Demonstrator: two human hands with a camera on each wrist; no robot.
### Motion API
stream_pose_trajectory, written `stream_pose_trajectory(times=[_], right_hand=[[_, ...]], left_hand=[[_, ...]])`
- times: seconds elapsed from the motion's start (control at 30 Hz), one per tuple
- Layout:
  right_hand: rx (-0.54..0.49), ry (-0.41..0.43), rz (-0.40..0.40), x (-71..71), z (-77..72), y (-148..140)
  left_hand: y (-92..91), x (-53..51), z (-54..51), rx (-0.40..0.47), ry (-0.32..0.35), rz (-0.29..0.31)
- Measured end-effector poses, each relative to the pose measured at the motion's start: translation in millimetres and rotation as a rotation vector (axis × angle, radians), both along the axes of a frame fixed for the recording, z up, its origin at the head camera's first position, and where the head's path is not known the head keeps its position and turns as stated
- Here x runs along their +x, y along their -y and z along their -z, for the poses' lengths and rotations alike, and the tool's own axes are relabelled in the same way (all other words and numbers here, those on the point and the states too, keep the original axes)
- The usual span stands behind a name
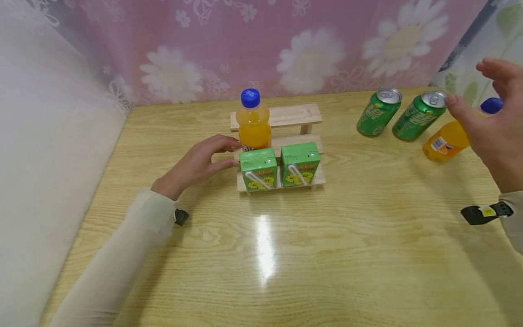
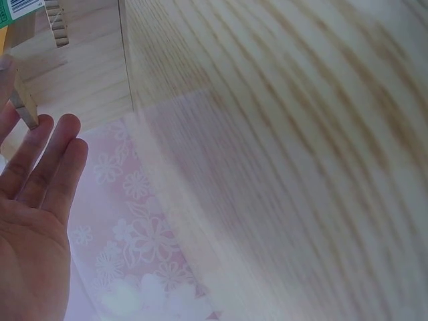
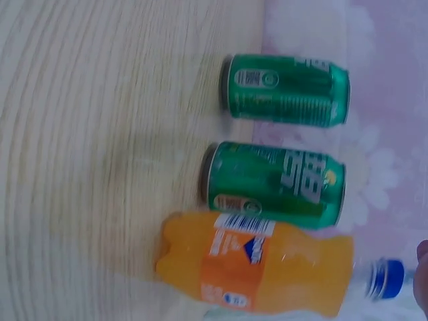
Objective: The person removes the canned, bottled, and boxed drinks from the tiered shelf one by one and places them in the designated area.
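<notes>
At the rack point(image 1: 289, 117), left fingers point(image 2: 53, 155) outstretched

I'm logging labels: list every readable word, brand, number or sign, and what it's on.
No text reads surely.
Left can, right can: white characters and codes, blurred.
Right bottle: barcode; label print blurred.
Rack bottle: cap and label lettering too small.
Left carton, right carton: print too small.
Yellow wrist tag: mark too small.

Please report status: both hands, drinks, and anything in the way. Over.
Left hand at left end of wooden rack. Right hand empty, near orange bottle. Two green cans alongside. Left carton partly blocks view of rack bottle.
</notes>
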State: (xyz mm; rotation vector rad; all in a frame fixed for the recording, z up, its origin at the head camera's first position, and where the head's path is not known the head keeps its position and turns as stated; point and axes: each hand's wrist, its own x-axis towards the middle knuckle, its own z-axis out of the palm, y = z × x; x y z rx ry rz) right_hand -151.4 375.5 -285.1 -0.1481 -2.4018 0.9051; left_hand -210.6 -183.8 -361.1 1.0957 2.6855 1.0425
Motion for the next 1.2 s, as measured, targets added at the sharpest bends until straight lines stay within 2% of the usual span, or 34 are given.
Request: stream_pose_trajectory(times=[0.2, 0.63, 1.2], right_hand=[[-0.034, -0.123, -0.175, -9.7, 2.9, 17.6], [-0.05, -0.15, -0.355, -23.7, 1.8, 74.4], [-0.022, -0.165, -0.488, -40.6, 10.7, 122.5]], left_hand=[[0.1, -0.4, -0.2, -0.002, 0.015, -0.004], [-0.7, 0.9, 0.8, 0.016, 0.026, -0.002], [-0.1, 1.4, 0.3, 0.022, 0.023, -0.004]])
